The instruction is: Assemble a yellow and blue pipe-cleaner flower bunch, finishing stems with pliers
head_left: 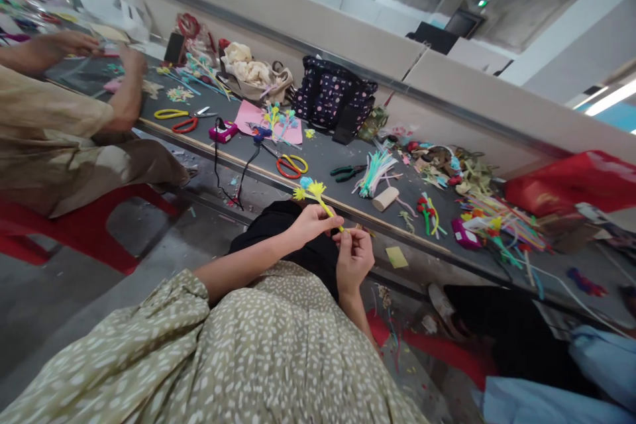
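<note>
Open floor (149, 238) left of both hands; no clutter there. Ahead, table (322, 159) edge sits close. Bare strip of tabletop between orange-handled scissors (292, 165) and green pliers (348, 173) (narrow, straight in front). Right of that, crowded: pipe-cleaner bundle (376, 172), tape roll (386, 198), loose stems. Dotted bag (332, 101) blocks the far edge. Black cable (218, 172) hangs off the table's left front.

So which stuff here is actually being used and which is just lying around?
In use:
left hand
right hand
yellow pipe-cleaner flower

Lying about:
red-handled scissors
green pliers
polka-dot bag
pink paper
bundle of pipe cleaners
</note>
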A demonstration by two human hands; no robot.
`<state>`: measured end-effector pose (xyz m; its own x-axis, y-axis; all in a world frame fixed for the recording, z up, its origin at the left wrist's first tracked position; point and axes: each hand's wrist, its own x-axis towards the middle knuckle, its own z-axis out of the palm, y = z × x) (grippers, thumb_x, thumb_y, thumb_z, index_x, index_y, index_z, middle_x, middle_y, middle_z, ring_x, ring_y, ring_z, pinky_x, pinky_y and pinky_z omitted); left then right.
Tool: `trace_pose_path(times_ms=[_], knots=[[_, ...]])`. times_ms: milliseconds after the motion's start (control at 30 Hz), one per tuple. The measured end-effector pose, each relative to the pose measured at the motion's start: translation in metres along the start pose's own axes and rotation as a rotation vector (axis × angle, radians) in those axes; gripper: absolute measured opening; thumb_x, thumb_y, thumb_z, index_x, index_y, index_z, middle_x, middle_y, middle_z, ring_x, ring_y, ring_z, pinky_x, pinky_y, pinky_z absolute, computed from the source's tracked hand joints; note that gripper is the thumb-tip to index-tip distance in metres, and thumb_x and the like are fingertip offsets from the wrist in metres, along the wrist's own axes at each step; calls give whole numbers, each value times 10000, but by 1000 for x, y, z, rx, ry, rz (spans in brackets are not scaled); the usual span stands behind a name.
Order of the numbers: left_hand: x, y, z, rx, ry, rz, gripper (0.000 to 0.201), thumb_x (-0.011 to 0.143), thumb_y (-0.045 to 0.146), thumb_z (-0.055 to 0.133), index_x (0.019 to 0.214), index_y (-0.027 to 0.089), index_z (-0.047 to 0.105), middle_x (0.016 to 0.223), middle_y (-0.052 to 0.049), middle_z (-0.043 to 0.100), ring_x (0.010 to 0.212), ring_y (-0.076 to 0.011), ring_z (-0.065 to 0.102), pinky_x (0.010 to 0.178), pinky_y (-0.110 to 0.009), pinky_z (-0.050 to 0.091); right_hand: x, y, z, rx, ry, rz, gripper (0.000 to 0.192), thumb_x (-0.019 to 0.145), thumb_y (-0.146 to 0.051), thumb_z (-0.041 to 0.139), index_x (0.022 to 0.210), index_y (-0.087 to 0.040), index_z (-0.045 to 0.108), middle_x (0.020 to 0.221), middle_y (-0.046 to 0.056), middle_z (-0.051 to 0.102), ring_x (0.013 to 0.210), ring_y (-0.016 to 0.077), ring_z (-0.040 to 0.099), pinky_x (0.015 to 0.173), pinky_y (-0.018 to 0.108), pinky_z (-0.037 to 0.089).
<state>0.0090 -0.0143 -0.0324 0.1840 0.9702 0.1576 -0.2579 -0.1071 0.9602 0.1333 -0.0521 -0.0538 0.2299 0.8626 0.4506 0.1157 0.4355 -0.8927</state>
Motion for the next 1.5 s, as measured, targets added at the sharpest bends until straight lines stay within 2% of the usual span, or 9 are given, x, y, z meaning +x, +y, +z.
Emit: trace_pose_path(times_ms=[200,333,467,567,800,900,1067,1367,1500], knots=[[-1,2,1,34,-28,53,359,720,436,735,664,106,605,589,11,553,541,-72,502,530,-195,385,6,2,-1,279,-15,212,141,847,-315,642,804,-193,588,651,-29,625,570,105,563,571,221,444],[-4,5,3,7,-60,80,335,749,418,715,701,116,577,606,-2,581,555,-95,546,548,-216,428,12,5,-4,530,-109,454,162,808,-296,671,732,-192,572,597,-52,563,538,90,526,581,220,471],[-6,5,3,48,-32,85,309,755,397,710,714,121,576,633,-11,597,585,-104,567,545,-211,435,16,7,-5,607,-176,630,223,792,-320,657,659,-202,522,568,-68,487,492,87,458,564,242,492],[-5,2,1,77,-5,100,304,759,397,703,715,116,596,638,-7,585,602,-100,560,551,-201,429,13,7,-4,491,-159,510,208,817,-334,632,696,-205,523,580,-65,502,504,96,482,574,249,486],[1,-5,-1,37,-26,10,378,732,470,706,694,105,612,615,0,581,511,-66,491,493,-185,376,2,7,-1,13,-2,-2,128,877,-312,600,849,-188,582,694,-11,632,602,128,596,613,251,480],[1,-3,-1,17,-35,15,375,719,459,720,661,106,607,598,4,567,524,-74,501,505,-191,381,0,5,-1,-37,8,-71,103,880,-291,596,852,-192,587,707,-3,644,612,137,613,632,264,496],[-1,2,-1,109,-42,50,337,740,436,704,681,113,629,640,0,579,576,-90,528,546,-210,398,4,-1,-2,131,8,61,109,868,-293,616,827,-193,602,695,-10,640,589,117,584,580,234,456],[-6,4,4,79,-34,63,291,747,391,703,703,129,583,664,0,572,630,-106,553,585,-220,438,17,2,-6,629,-180,601,202,798,-290,649,670,-207,518,555,-79,484,486,89,475,556,225,470],[-4,2,2,119,-36,97,258,769,356,682,687,131,586,677,-1,562,622,-102,533,576,-224,423,16,2,-6,546,-178,492,178,817,-304,638,711,-207,532,566,-71,526,509,99,506,571,232,462]])
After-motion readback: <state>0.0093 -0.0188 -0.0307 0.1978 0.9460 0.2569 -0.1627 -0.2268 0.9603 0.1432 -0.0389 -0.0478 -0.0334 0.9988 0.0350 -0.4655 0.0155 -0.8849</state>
